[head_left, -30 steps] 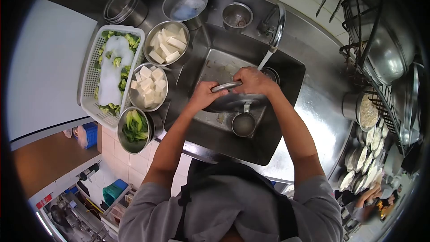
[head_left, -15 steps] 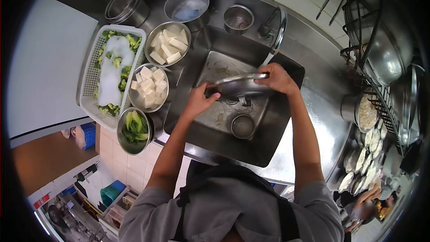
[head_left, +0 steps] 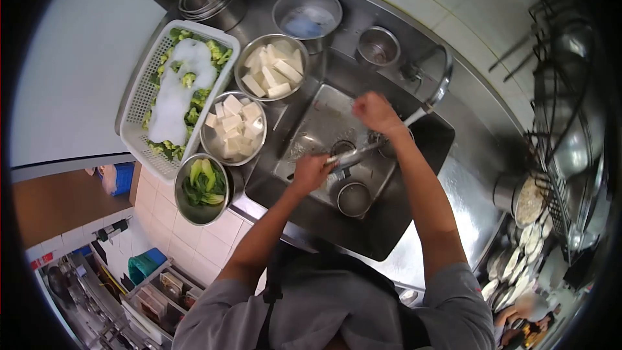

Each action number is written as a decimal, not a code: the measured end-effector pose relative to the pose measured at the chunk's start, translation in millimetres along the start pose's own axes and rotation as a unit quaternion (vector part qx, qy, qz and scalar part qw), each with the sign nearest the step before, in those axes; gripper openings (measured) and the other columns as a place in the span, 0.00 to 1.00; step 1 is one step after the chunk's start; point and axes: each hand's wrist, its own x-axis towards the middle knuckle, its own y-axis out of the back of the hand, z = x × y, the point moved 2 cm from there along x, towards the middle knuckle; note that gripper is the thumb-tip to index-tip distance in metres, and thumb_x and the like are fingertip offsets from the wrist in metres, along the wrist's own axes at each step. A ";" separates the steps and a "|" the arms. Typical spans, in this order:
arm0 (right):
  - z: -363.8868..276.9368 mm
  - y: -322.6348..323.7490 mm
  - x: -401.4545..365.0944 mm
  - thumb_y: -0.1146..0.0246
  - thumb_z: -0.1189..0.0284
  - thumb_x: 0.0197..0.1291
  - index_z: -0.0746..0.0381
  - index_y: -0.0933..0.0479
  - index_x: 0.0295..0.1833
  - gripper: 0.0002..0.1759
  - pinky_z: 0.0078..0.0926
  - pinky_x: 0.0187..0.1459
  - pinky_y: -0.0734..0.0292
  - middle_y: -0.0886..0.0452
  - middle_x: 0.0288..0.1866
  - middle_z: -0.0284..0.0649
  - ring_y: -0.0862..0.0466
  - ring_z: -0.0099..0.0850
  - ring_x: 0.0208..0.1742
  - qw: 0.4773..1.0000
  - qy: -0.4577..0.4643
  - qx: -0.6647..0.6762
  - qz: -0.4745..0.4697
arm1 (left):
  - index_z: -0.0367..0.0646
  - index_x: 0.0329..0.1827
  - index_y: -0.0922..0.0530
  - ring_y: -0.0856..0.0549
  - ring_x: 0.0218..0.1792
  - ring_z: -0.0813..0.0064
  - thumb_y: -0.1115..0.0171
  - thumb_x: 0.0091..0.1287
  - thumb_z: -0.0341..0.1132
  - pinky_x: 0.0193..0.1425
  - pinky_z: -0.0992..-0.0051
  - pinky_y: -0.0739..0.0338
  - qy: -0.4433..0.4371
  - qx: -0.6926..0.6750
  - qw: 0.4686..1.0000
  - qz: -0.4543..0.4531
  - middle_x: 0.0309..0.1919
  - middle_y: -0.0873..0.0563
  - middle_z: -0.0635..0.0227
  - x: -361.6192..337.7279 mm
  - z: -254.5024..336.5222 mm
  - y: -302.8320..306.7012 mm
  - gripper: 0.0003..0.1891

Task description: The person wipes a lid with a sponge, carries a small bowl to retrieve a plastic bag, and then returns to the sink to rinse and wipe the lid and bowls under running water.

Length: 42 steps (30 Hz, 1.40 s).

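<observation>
Over the metal sink (head_left: 311, 214), my left hand (head_left: 311, 174) grips the near-left edge of a round metal lid or pan (head_left: 356, 155), which is tilted and seen nearly edge-on. My right hand (head_left: 377, 114) is curled beyond it, off its rim, close to the faucet (head_left: 444, 81); whether its fingers hold anything is too small to tell. Water runs from the spout behind my right wrist. A small round metal cup (head_left: 353, 199) sits on the sink floor below the lid or pan.
Left of the sink stand a white basket of broccoli (head_left: 133, 120), two bowls of white blocks (head_left: 277, 71) (head_left: 234, 128) and a bowl of greens (head_left: 203, 188). Metal bowls (head_left: 307, 16) line the back. A wire rack (head_left: 551, 155) hangs right; another person (head_left: 518, 311) is far right.
My right hand has let go of the lid or pan's rim and moved up and left of it. The lid or pan is now tilted more steeply and lower in the sink. The view has shifted.
</observation>
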 end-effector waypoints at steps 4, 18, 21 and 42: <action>-98.1 47.9 101.3 0.40 0.73 0.61 0.66 0.19 0.36 0.08 0.46 0.48 0.22 0.17 0.39 0.58 0.17 0.55 0.44 0.986 0.070 0.023 0.149 | 0.42 0.25 0.22 0.18 0.24 0.52 0.34 0.65 0.48 0.29 0.57 0.27 0.021 0.057 0.998 0.012 0.18 0.21 0.57 -29.6 -24.5 -13.6 0.19; -87.8 37.8 288.8 0.35 0.65 0.50 0.63 0.25 0.64 0.33 0.40 0.64 0.25 0.21 0.62 0.54 0.21 0.46 0.64 0.995 0.001 -0.099 0.021 | 0.49 0.46 0.20 0.14 0.40 0.55 0.40 0.67 0.46 0.45 0.54 0.23 0.025 0.066 0.990 -0.121 0.35 0.14 0.62 -51.6 -34.3 -15.3 0.13; -108.2 82.2 279.6 0.37 0.64 0.49 0.62 0.23 0.62 0.32 0.41 0.63 0.25 0.20 0.60 0.55 0.21 0.46 0.63 0.989 -0.007 -0.149 -0.019 | 0.45 0.36 0.21 0.15 0.37 0.52 0.37 0.65 0.43 0.41 0.53 0.23 0.002 0.044 0.996 -0.078 0.32 0.16 0.60 -54.2 -26.6 -12.3 0.11; 68.1 -93.8 -210.0 0.38 0.78 0.62 0.66 0.21 0.53 0.14 0.28 0.56 0.27 0.21 0.49 0.43 0.21 0.32 0.53 0.941 -0.144 0.296 -0.078 | 0.42 0.25 0.20 0.15 0.34 0.50 0.29 0.55 0.60 0.40 0.56 0.24 0.010 0.061 0.978 -0.201 0.23 0.17 0.55 -1.7 -31.5 -7.3 0.26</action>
